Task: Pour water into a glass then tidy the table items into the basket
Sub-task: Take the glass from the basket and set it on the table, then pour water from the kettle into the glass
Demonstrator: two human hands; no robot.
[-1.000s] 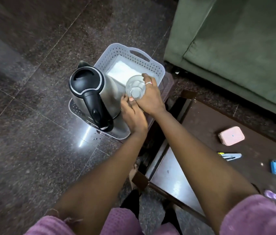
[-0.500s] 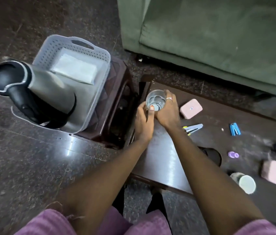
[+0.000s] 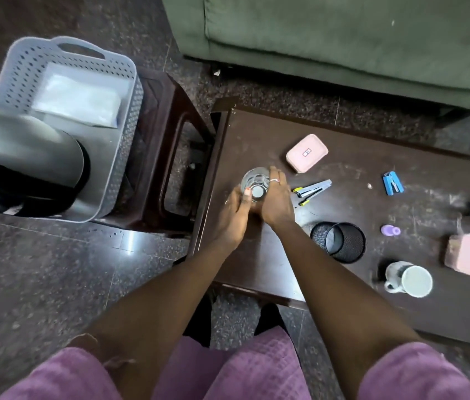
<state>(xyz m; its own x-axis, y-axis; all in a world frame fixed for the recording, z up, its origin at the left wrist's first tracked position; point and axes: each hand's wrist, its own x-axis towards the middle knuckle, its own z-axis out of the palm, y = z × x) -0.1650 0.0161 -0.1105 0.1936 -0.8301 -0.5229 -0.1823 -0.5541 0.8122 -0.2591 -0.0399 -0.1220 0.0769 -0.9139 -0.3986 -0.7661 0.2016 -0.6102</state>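
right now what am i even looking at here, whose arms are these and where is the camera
No machine here: a person wears one camera on the head, looking down at their own arms. The left hand and right hand both grip a clear glass at the left end of a dark table. Also on the table: a pink case, a stapler, a black mesh cup, a white mug. To the left, a grey basket on a stool holds a steel kettle.

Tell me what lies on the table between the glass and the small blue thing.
Head view: the right hand gripping the glass, then a silver-and-yellow stapler, then a pale speck just short of the small blue thing.
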